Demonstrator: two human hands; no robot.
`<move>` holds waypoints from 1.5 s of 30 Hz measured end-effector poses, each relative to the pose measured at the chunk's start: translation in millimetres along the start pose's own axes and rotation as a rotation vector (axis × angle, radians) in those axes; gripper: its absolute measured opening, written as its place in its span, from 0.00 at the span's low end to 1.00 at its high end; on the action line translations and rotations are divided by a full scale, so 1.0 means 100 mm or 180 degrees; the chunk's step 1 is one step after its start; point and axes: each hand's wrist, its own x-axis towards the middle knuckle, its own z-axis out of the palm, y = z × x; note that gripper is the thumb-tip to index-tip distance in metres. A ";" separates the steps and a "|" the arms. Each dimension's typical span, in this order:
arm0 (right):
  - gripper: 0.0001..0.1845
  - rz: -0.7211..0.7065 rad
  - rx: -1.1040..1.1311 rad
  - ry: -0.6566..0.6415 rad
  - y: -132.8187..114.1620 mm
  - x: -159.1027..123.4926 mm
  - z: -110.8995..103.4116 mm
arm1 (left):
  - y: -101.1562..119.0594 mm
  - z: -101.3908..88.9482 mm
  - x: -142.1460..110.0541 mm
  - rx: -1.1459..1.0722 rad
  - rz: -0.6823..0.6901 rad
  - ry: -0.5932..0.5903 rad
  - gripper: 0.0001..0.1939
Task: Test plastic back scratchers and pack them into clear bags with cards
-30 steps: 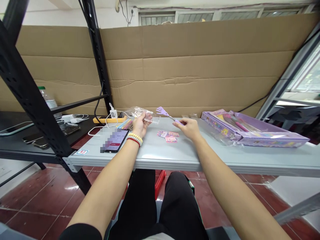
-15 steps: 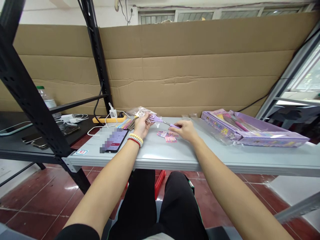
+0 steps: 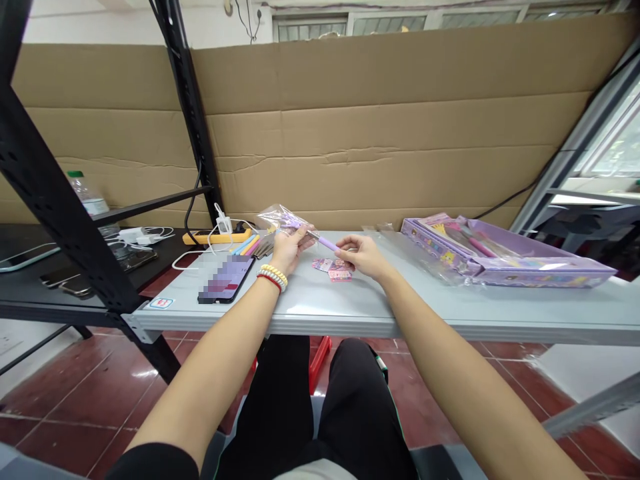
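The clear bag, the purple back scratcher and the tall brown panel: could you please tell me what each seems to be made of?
Clear bag: thin, glossy plastic film, judging by its transparency and glints.
Purple back scratcher: handle probably smooth plastic, from its even color; the silvery shaft looks metallic.
Tall brown panel: likely matte cardboard, given its dull surface and creases.
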 end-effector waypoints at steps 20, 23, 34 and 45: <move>0.25 0.0085 0.1293 -0.0827 -0.10 -0.10 0.00 | 0.10 0.00 -0.03 -0.0216 -0.0490 0.0025 0.09; 0.25 0.0030 0.1241 -0.0580 -0.09 -0.09 0.00 | 0.10 -0.02 -0.05 -0.0134 -0.0637 -0.0242 0.11; 0.33 -0.0609 -0.0388 -0.0009 0.00 -0.07 0.07 | -0.04 -0.01 -0.12 0.0888 -0.1164 -0.1535 0.18; 0.37 -0.1345 -0.1173 -0.0042 0.08 -0.06 0.09 | -0.08 -0.01 -0.07 0.0820 -0.0834 -0.1234 0.15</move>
